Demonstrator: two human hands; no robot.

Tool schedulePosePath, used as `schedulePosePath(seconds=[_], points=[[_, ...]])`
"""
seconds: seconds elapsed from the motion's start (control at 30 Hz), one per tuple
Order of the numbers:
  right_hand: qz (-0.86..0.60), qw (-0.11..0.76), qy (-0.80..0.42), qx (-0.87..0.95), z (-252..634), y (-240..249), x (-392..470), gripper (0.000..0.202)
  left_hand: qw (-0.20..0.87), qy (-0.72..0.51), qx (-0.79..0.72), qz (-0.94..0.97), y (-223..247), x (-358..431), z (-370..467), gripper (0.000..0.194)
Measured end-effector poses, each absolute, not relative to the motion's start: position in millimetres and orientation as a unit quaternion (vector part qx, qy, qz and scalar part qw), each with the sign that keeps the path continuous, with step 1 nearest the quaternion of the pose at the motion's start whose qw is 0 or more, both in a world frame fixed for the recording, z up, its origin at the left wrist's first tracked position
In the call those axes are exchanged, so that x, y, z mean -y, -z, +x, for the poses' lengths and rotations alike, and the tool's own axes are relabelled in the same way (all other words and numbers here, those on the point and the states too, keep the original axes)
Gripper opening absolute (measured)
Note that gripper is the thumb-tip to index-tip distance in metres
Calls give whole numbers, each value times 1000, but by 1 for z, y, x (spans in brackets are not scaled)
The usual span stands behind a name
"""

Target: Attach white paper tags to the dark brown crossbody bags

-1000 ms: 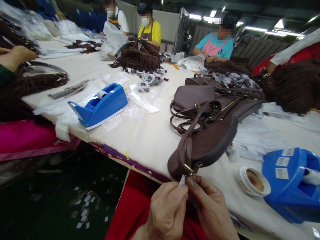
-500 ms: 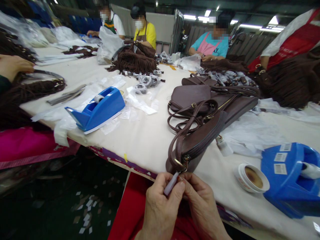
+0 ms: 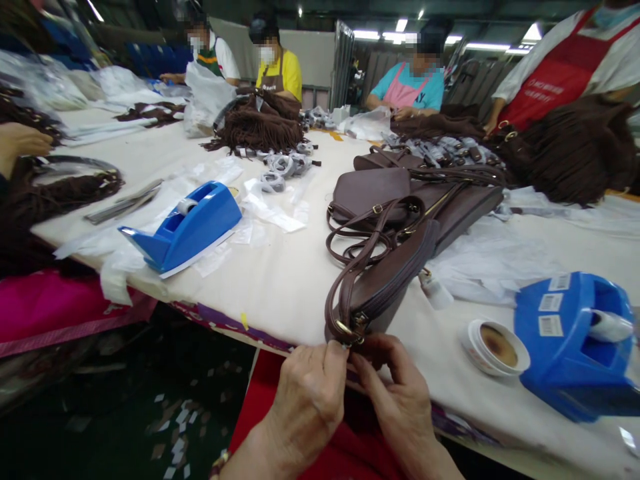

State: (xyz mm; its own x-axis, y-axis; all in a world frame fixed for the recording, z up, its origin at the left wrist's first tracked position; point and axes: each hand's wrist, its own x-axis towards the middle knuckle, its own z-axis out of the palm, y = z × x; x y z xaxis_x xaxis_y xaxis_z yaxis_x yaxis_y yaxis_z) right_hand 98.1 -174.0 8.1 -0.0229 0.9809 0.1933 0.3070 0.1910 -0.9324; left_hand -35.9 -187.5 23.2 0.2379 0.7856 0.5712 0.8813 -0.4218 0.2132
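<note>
A dark brown leather bag [image 3: 387, 283] lies on its side at the table's near edge, its end toward me. Looped brown straps [image 3: 345, 287] rest over it, joined at that end by a gold metal ring [image 3: 344, 328]. My left hand [image 3: 313, 383] is closed, thumb and finger pinched right under the ring; what they pinch is hidden. Curled against the bag's end is my right hand [image 3: 400, 390], thumb and forefinger meeting close to the ring, their contents too small to make out.
Blue tape dispensers [image 3: 187, 227] stand left and right, the right one beside a white tape roll [image 3: 495, 347]. Clear plastic film [image 3: 485, 260] lies right of the bag. Fringed brown bags [image 3: 260, 127] are piled farther back, where several people work. Paper scraps [image 3: 180, 427] litter the floor.
My left hand has turned over, its back now facing up, and the small pale grey wrapped piece between its fingers is out of sight. My right hand has spread slightly away from it.
</note>
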Motion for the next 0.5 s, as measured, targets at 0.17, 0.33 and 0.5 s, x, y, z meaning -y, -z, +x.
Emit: schedulePosePath(seconds=[0.17, 0.33, 0.5], points=[[-529, 449, -357, 625, 92, -7, 170, 8, -45, 319, 551, -770, -23, 186, -40, 14], [-513, 459, -405, 602, 95, -8, 173, 10, -94, 289, 576, -759, -25, 187, -44, 16], [-494, 480, -504, 521, 98, -13, 181, 10, -59, 267, 619, -737, -27, 190, -47, 13]])
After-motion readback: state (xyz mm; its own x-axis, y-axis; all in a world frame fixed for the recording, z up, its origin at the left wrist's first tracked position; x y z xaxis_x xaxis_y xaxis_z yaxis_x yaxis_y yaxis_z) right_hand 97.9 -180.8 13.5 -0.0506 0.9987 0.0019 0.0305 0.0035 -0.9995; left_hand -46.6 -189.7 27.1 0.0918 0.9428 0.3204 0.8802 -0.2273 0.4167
